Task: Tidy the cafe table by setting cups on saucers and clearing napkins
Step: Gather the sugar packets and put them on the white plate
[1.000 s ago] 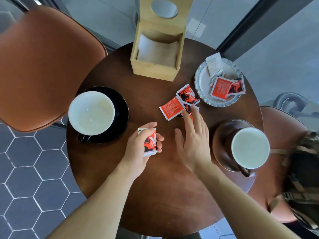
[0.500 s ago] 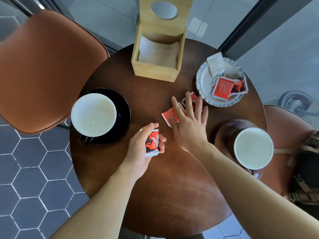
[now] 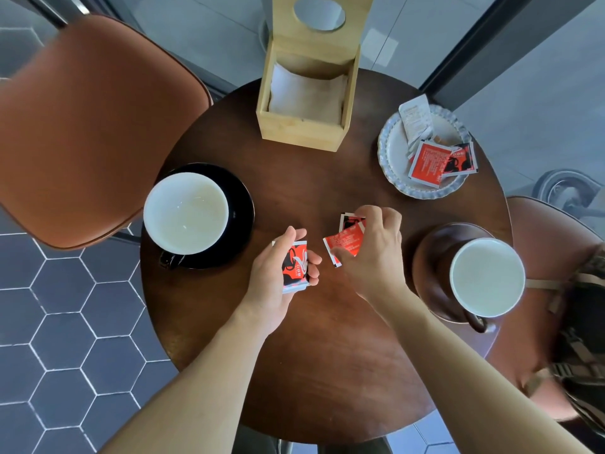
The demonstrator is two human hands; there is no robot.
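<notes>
Several small red-and-black packets (image 3: pixel 345 239) lie bunched near the middle of the round table (image 3: pixel 327 371), under the fingers of the right hand (image 3: pixel 373 257), which is closed around them in a gathering pinch. How many there are I cannot tell, because the hand covers part of the bunch. The left hand (image 3: pixel 278 283) is closed on another stack of packets (image 3: pixel 294 267), thumb on one edge and fingers on the other, with the stack standing on its side.

I judge these packets to be very light, thin and flexible, with a smooth, somewhat slippery wrapper. They are not fragile, but they slide on each other, so a hold across the flat faces, near the middle of the bunch, seems safer than one at a corner. The long axis of the stack in the left hand runs away from the person and tilts a little to the right. The top packet under the right hand lies flat, with its long side running roughly left to right.

More packets rest on the scalloped plate (image 3: pixel 393 165) at the far right. The white cup (image 3: pixel 186 213) stands on the black saucer (image 3: pixel 242 204) at the left, and the second cup (image 3: pixel 487 276) on the brown saucer (image 3: pixel 425 257) at the right. The wooden napkin box (image 3: pixel 301 129) stands at the far edge.
</notes>
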